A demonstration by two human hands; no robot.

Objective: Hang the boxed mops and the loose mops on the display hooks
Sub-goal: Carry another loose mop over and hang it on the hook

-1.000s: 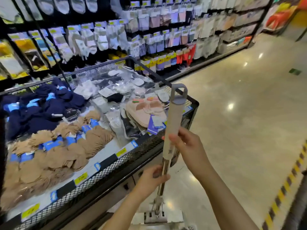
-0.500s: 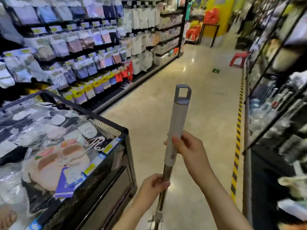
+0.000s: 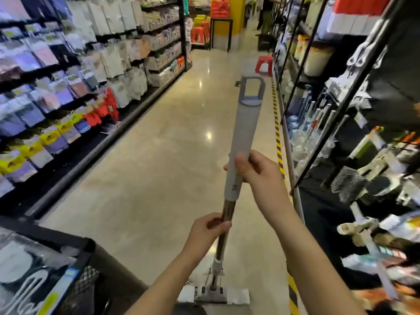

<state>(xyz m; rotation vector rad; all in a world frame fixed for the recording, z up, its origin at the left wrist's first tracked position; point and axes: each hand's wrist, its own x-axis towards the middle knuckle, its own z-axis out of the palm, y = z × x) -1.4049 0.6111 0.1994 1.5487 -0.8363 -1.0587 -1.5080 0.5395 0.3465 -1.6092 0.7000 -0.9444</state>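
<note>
Right hand [image 3: 256,171] grip curled round mop [image 3: 244,137] sleeve; left hand [image 3: 210,228] grip pinching metal pole at 6 o'clock. Mop head partly cut off; shelves blurred.

Retail shop aisle — household and clothing goods. Left shelving [image 3: 95,64] packed with hanging packets of socks and underwear, yellow price tags on rails. Right shelving [image 3: 341,105] holds cleaning tools, bottles, hardware on display hooks. Polished floor [image 3: 159,160] reflects ceiling lights; yellow-black hazard stripe [image 3: 277,137] runs along right shelf base. Mesh bin [image 3: 75,269] of packaged goods bottom left. Red plastic stools [image 3: 263,64] farther down aisle — stacked stock beyond.
</note>
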